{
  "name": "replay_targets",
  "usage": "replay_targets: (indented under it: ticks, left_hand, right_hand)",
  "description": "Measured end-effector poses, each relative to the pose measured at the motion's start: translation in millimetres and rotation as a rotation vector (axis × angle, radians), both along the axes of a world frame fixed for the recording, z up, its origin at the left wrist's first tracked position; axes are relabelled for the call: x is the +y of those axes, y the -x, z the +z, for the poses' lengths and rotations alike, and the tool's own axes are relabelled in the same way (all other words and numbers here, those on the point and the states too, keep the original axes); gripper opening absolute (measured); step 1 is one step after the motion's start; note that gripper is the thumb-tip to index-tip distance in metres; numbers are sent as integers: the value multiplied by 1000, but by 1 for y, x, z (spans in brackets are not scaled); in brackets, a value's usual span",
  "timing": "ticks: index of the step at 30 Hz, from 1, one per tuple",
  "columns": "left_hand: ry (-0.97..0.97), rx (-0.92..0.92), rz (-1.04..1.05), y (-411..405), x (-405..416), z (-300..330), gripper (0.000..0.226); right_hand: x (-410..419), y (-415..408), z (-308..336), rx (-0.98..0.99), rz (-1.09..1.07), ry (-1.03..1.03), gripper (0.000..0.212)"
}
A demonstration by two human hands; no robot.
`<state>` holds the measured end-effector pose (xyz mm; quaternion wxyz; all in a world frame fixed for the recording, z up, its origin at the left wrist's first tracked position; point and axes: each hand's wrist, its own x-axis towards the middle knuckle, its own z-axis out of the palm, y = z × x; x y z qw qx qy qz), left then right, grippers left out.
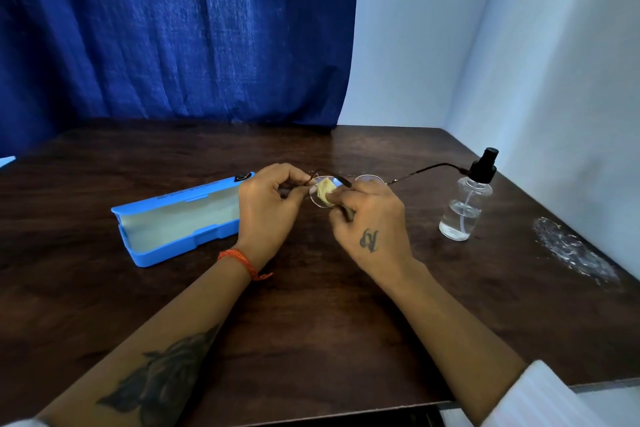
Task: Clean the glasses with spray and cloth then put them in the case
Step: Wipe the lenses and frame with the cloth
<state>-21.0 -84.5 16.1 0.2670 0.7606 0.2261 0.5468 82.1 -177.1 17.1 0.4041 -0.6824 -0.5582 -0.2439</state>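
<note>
Thin-rimmed round glasses (pixel 369 179) are held above the middle of the dark wooden table (pixel 311 315). My left hand (pixel 268 208) pinches the frame at its left hinge. My right hand (pixel 372 218) presses a small yellow cloth (pixel 325 190) against the left lens, with part of the cloth hidden under the fingers. One temple arm reaches right toward the spray bottle (pixel 464 208), a clear bottle with a black pump top standing upright. The blue glasses case (pixel 173 218) lies open to the left of my left hand, its pale lining showing.
A blue curtain (pixel 173 31) hangs behind the table and a pale wall (pixel 519 45) runs along the right side. A whitish scuffed patch (pixel 571 250) marks the table near its right edge. The table's front edge is close to my forearms.
</note>
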Motion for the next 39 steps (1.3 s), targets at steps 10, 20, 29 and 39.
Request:
replay_targets:
  ticks: [10,20,29,39]
  left_hand:
    - [-15,17,18,0,-2,1,14]
    - [251,-106,-190,0,-12,5,20]
    - [143,-77,-141,-1,-5,1,20]
    - [130,-73,-141,-1,-6,2,15]
  right_hand:
    - [7,4,-9,-76,-11,39,33]
    - [4,-8,-5,-84,118,-66,11]
    - [12,-6,-11,-152,60,49,31]
    - [3,-12,-3,-125,174,-3,26]
